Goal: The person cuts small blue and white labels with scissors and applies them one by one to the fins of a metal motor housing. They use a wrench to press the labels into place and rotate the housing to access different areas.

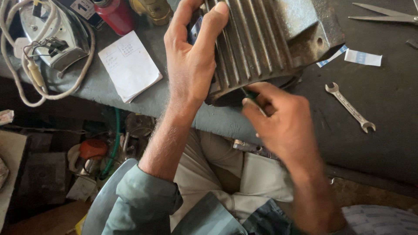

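A grey finned metal motor housing lies on the dark workbench at its near edge. My left hand grips the housing's left side, fingers wrapped over the fins. My right hand is closed around a small tool with a green handle, whose end sits at the housing's lower rim. The tool's tip is hidden under the housing.
An open-ended spanner lies to the right of the housing. Scissors and paper scraps are at the far right. A white notepad, an old iron with cord and a red can sit on the left. Clutter fills the floor below.
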